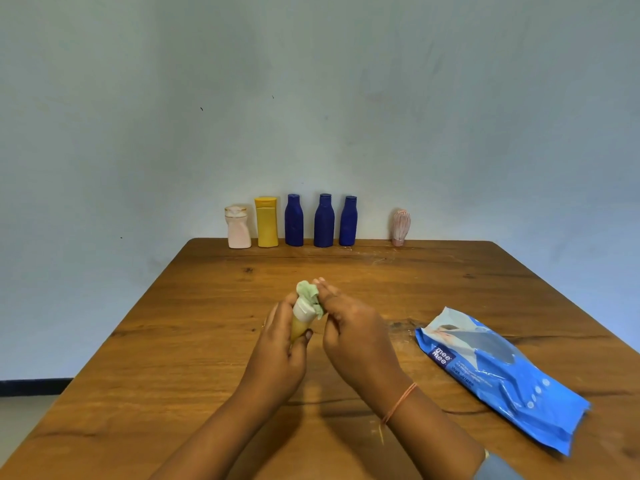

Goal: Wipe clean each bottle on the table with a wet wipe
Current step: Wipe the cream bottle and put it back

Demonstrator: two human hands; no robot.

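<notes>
left hand [277, 344] clamps small yellow bottle [300, 325] mid-table; right hand [349, 327] pinches soft green wipe [309, 294] at its cap. light, likely slippery wet; hold the body.

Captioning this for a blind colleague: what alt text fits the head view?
Left hand holds a small yellow bottle; right hand presses a green wipe to its white cap, over a wooden table. Six bottles line the far edge; a blue wipes pack lies right.

Small bottle [300, 317] body mostly hidden inside left hand [280, 355].
</notes>
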